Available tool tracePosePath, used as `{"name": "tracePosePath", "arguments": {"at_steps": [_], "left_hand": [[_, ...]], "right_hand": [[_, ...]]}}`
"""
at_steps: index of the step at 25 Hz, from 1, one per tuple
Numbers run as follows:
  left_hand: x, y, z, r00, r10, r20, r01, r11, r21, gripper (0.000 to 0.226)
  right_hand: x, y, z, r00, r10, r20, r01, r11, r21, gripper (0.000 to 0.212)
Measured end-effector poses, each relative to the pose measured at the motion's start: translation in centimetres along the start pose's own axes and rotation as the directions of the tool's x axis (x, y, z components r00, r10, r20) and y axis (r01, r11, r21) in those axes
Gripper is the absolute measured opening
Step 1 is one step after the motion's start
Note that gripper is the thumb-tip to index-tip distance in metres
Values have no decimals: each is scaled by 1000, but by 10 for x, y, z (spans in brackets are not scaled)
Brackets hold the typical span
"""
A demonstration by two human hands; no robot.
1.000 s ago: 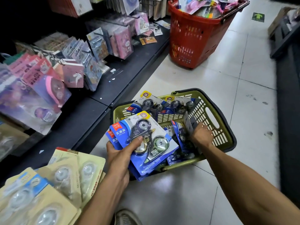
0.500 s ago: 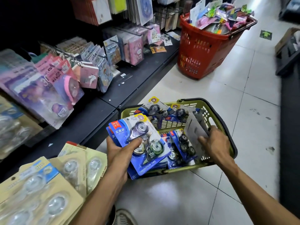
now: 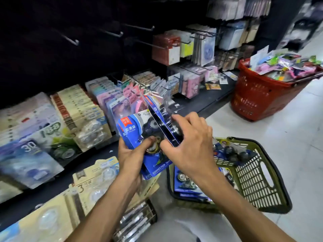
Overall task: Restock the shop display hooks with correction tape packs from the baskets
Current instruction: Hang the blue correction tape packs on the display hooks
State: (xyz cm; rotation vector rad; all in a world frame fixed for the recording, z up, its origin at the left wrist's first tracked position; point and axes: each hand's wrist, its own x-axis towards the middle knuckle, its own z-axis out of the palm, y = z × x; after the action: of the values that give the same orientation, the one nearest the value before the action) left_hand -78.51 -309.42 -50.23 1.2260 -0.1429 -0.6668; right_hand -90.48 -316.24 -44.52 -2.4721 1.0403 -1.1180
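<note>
Shop aisle, white tiled floor (image 3: 279, 137), dark display wall with bare hooks (image 3: 111, 33) at the top. Left hand (image 3: 132, 154) grips a stack of blue packs (image 3: 132, 133) by its lower edge. Right hand (image 3: 188, 145) pinches one pack (image 3: 157, 119) edge-on above the stack, probably adding it. More packs lie in the green basket (image 3: 253, 180) on the floor; a red basket (image 3: 253, 96) stands further along.

The hanging packs (image 3: 195, 48) at the upper right are blurred, their print unreadable, and the red basket (image 3: 258, 95) is cut off.
</note>
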Motion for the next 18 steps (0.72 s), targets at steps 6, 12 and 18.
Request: {"name": "tracePosePath", "arguments": {"at_steps": [6,12,18], "left_hand": [[-20,121,-134,974,179,-137,-190,980,-64,51],[-83,210,-267,912,295,-283,-336,936,-106,33],[-131,270,-366,873,257,-414,-360,913,-193,59]], "right_hand": [[7,-154,29,936,-179,303,-7,851,525,56],[11,-274,70,820,-313,480,-66,781,621,83],[-23,-391,89,591,-258,764,-562,548,619,64]]}}
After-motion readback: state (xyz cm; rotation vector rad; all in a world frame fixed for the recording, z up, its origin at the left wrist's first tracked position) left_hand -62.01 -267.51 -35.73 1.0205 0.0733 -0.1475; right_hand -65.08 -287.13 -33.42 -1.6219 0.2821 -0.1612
